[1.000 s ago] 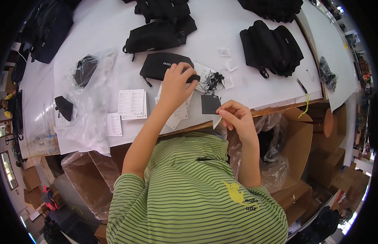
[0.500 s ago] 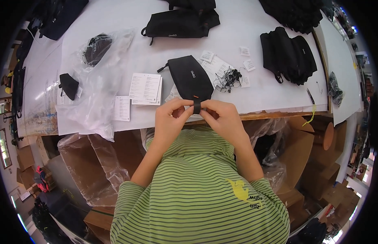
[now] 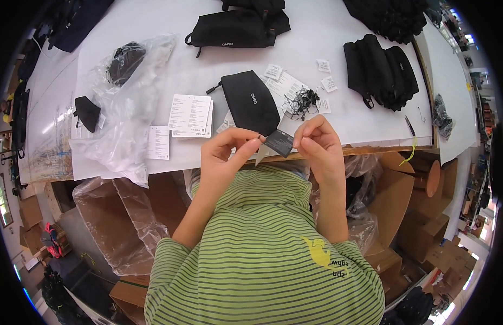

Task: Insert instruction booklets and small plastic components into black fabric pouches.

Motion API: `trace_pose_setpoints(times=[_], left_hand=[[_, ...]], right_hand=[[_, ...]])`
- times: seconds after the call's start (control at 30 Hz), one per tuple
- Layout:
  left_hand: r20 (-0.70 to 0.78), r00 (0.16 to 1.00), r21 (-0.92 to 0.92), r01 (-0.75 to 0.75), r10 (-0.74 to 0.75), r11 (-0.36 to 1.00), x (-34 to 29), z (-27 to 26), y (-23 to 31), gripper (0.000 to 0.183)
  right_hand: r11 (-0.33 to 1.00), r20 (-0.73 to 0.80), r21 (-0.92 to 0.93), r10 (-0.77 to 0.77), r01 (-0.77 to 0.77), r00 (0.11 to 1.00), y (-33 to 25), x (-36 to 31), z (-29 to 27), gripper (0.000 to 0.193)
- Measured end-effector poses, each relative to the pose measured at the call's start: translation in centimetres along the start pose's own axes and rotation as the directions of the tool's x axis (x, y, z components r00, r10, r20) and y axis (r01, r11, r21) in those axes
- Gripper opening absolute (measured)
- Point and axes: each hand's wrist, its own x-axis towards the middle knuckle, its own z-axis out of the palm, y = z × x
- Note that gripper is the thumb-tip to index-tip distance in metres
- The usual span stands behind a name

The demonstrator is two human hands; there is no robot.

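Observation:
A black zip pouch lies on the table's near side, its narrow lower end toward me. Just below it, a dark printed tag is spread at a slant between my hands. My left hand pinches the tag's left end between thumb and forefinger. My right hand is closed in a pinch against the tag's right end; whether it grips the tag or a thin cord there is too small to tell. A tangle of black cords lies right of the pouch, on white printed sheets.
White leaflets lie left of the pouch, beside a clear plastic bag with a black item inside. Black pouches sit at the back, and more at right. A dark pen-like tool rests near the right edge. Boxes stand below.
My right hand has moved up and right, away from the left. The dark tag, earlier bent into a narrow band between the fingertips, now shows its flat face.

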Motion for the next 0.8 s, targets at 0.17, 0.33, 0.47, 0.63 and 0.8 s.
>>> trace_pose_setpoints(times=[0.17, 0.33, 0.47, 0.63, 0.8], left_hand=[[0.076, 0.996, 0.133, 0.038, -0.048, 0.99, 0.0, 0.3, -0.1, 0.009], [0.022, 1.0, 0.129, 0.01, -0.013, 0.992, 0.0, 0.1, 0.6, 0.008], [0.033, 0.999, 0.129, 0.016, -0.021, 0.992, -0.1, -0.2, 0.4, 0.007], [0.029, 0.999, 0.141, 0.029, -0.034, 0.99, -0.1, 0.1, 0.5, 0.008], [0.099, 0.987, 0.307, 0.09, -0.126, 0.948, 0.1, -0.4, 0.5, 0.008]], right_hand=[[0.979, -0.123, -0.199, 0.023, -0.048, 0.992, 0.7, 0.2, 1.2, 0.019], [0.6, 0.036, -0.799, -0.006, 0.032, 0.999, 1.8, 0.6, 1.8, 0.017], [0.47, 0.11, -0.881, 0.094, 0.053, 0.99, 2.7, 0.5, 1.7, 0.015], [0.495, 0.123, -0.869, 0.156, 0.03, 0.98, 3.4, 0.5, 2.0, 0.013], [0.729, -0.114, -0.662, 0.128, -0.171, 0.985, 3.9, 0.2, 2.1, 0.01]])
